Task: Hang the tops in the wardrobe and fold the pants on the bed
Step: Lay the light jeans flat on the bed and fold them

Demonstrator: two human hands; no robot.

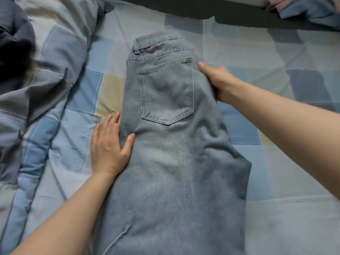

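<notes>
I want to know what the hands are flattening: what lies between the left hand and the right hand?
In the head view, the light blue jeans, back pocket up, lie between the left hand and right hand.

The scene was lit softly and evenly, with no glare and only faint shadows cast under the hands. Slight motion blur was seen across the jeans. Wide-angle bending was noted at the edges, where the bed looked curved.
</notes>
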